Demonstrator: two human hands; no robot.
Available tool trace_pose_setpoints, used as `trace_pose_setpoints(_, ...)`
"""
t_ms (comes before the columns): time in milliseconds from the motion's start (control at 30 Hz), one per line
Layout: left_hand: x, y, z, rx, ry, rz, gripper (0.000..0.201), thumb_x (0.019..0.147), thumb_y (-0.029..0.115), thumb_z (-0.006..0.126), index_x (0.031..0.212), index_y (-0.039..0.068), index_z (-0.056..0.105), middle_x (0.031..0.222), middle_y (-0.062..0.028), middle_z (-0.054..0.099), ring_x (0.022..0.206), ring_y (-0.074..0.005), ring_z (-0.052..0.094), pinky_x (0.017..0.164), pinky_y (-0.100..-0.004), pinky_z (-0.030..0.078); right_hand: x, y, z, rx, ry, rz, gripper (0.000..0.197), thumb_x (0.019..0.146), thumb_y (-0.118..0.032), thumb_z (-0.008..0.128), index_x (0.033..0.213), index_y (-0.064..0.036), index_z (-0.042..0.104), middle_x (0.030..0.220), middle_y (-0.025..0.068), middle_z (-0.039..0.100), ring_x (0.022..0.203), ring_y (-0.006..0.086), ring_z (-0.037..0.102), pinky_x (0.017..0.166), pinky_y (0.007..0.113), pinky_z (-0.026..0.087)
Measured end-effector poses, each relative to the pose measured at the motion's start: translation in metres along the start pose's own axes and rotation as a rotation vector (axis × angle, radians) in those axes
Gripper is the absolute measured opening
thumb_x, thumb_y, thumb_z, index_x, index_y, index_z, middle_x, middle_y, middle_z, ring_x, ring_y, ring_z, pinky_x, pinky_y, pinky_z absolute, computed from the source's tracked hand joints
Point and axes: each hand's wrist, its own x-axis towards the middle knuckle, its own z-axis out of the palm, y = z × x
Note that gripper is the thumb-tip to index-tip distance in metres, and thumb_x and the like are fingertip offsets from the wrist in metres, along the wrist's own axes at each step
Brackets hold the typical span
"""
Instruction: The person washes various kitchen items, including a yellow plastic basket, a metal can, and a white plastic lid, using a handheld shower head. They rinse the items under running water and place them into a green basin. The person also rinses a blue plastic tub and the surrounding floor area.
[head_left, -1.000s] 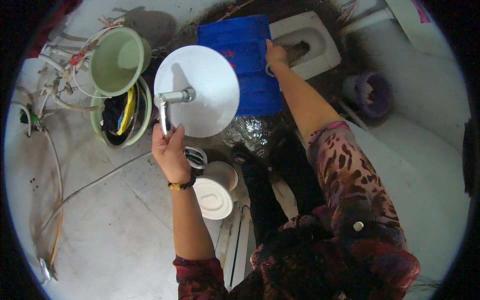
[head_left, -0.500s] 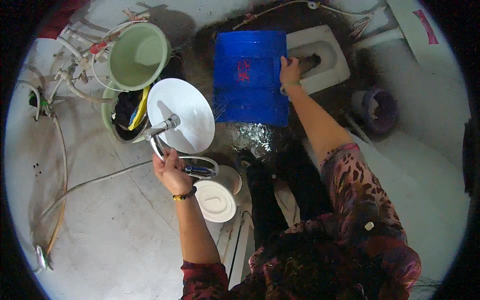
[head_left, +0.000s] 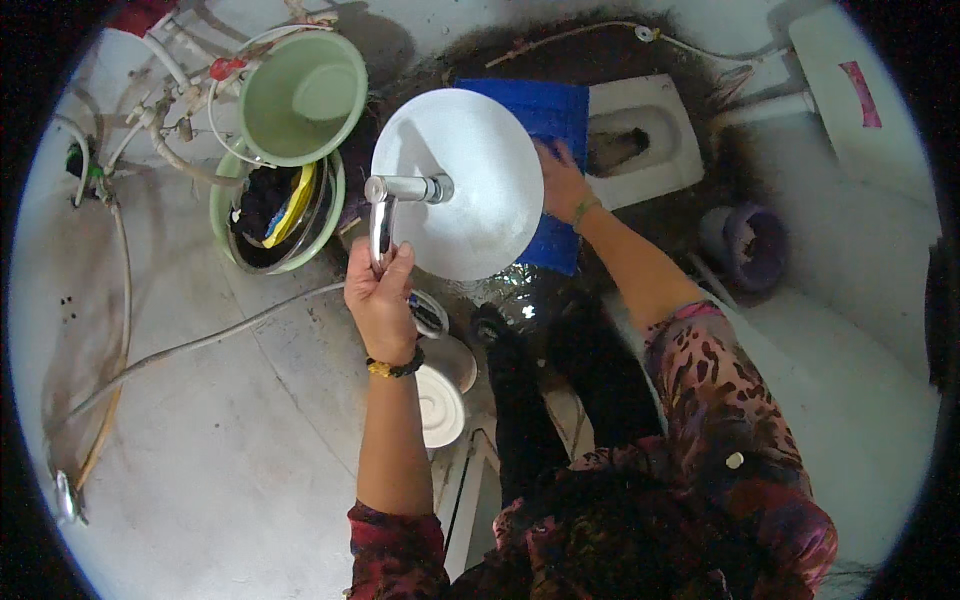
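Observation:
My left hand [head_left: 382, 305] is closed around the chrome handle of a shower head [head_left: 480, 215] with a broad, round white face. The shower head hangs over a blue plastic container [head_left: 545, 105] with a flat, ribbed side, and hides much of it. At the container's right side lies my right hand [head_left: 562, 182], its fingers stretched over the blue surface. Part of those fingers is blurred beside the shower head's rim. Wet floor glistens below the container, near my dark shoes.
A squat toilet [head_left: 665, 135] adjoins the container on the right. Green basins [head_left: 345, 100] stand at the left beside pipes. A purple bucket [head_left: 757, 247] is at the right. A white-lidded bin [head_left: 440, 405] sits by my legs, and a hose [head_left: 225, 335] crosses the left side.
The shower head has moved right and up with my left hand, now covering much of the container. My right hand has shifted from the container's edge onto its side, slightly lower.

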Motion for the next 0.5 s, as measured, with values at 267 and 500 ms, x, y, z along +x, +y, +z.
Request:
trace_pose_setpoints(267,0.010,0.035,0.019,-0.033,0.157,0.104,0.009,0.081,0.003,0.054,0.081,0.008,0.047,0.060,0.0050,0.039,0.047,-0.0038,0.032,0.044,-0.0192,0.027,0.003,-0.010,-0.011,-0.071,-0.052,-0.071,0.046,0.090,-0.048,0.025,0.131,-0.0278,0.035,0.140,-0.0008,0.025,0.130,0.0264,0.020,0.107,0.044,0.008)
trace_pose_setpoints(500,-0.022,0.007,-0.044,0.050,0.299,0.022,0.009,0.079,0.002,0.054,0.077,0.007,0.047,0.054,0.0053,0.037,0.042,-0.0046,0.029,0.039,-0.0202,0.022,0.000,-0.005,0.000,0.068,-0.012,-0.024,0.049,0.090,-0.047,0.027,0.128,-0.0190,0.040,0.138,0.0007,0.030,0.129,0.0248,0.023,0.108,0.040,0.010)
